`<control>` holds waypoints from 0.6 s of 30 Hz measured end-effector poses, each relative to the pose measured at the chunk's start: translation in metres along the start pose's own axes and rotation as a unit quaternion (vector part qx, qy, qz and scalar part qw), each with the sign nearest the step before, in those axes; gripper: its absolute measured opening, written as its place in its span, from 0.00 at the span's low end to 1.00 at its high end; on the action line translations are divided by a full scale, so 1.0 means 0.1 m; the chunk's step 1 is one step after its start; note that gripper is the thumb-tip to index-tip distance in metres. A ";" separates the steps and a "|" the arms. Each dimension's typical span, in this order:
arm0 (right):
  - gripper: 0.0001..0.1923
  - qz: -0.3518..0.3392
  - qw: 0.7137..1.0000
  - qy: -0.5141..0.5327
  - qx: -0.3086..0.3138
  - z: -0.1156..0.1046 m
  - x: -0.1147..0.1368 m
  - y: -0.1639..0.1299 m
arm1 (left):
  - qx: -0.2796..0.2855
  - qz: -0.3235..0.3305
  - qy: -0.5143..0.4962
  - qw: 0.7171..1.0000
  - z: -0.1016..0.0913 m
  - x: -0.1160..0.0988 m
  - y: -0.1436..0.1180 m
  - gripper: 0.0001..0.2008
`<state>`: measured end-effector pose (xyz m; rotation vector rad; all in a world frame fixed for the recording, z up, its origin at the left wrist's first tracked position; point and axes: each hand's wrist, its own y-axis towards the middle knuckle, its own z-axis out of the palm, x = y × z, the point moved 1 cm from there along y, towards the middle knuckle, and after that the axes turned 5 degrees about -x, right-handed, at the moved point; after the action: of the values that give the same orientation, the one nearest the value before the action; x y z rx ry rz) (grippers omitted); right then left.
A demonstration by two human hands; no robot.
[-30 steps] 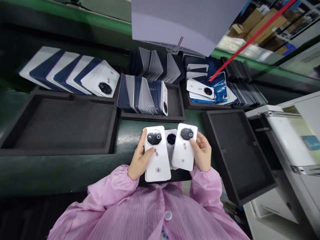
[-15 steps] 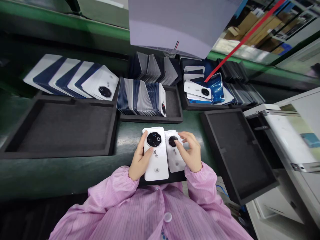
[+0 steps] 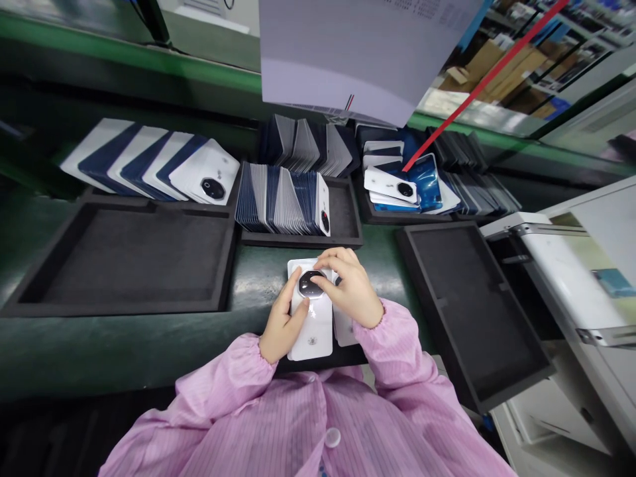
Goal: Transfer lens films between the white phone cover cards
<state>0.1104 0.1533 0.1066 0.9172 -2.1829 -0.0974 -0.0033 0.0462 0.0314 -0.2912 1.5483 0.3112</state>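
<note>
An empty black foam tray (image 3: 124, 262) lies at the green counter's (image 3: 124, 351) left side, with fanned white and blue covers (image 3: 154, 169) behind it; the left hand (image 3: 281, 324) grips the white phone cover (image 3: 311, 324) by its left edge, thumb across its face, at the counter's near edge; the right hand (image 3: 350, 288) curls over the cover's dark camera ring (image 3: 311, 283), thumb on it, hiding a second cover (image 3: 344, 326); another black tray (image 3: 472, 298) lies rightward.
</note>
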 end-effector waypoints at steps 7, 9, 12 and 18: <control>0.06 0.008 0.998 0.007 0.058 -0.04 -0.04 0.06 | 0.015 -0.012 0.007 1.000 0.03 0.05 -0.02 0.36; 0.05 0.004 0.999 0.006 0.054 -0.02 -0.04 0.06 | 0.014 -0.019 -0.004 1.000 0.04 0.04 -0.01 0.37; 0.05 0.009 0.999 0.018 0.041 0.00 -0.06 0.05 | 0.013 -0.021 -0.013 1.000 0.04 0.03 -0.01 0.37; 0.06 0.036 0.996 0.035 0.073 -0.03 -0.12 0.07 | 0.024 -0.020 -0.017 0.999 0.04 0.03 -0.01 0.36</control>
<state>0.1137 0.1671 0.1033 0.9060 -2.1782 0.1281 0.0007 0.0467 0.0287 -0.2777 1.5114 0.2455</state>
